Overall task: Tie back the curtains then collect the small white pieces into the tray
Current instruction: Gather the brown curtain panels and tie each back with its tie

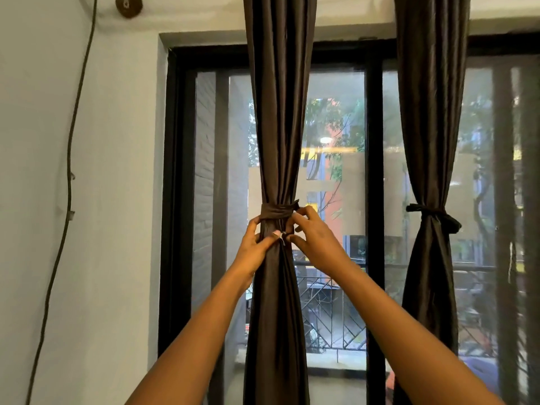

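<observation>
Two hands meet at the front of the nearer curtain (277, 127), just under its tie band (276, 212). The left hand (257, 244) has its fingers curled around the left side of the gathered cloth, and its thumb lies across the front, where the tip presses at a small white bit (282, 235); what this bit is I cannot tell, it is too small. The right hand (314, 238) comes from the right side with bent fingers: the upper ones touch the right end of the band, where a short tail of cloth sticks out, and the lower ones curl toward the same white bit. It seems to pinch the cloth there, but the exact hold is partly hidden. Both forearms are bare and rise from the lower edge of the view.

This curtain is dark brown, it hangs from above, is drawn narrow at the band and spreads again below. A second curtain (431, 127) of the same colour hangs well apart to the right, with its own tie (432, 214) already knotted around it. Behind both stands a window with a black frame (175, 200); through the glass a metal railing (336, 317), trees and buildings show. On the pale wall at the left a dark cable (69, 171) runs down
</observation>
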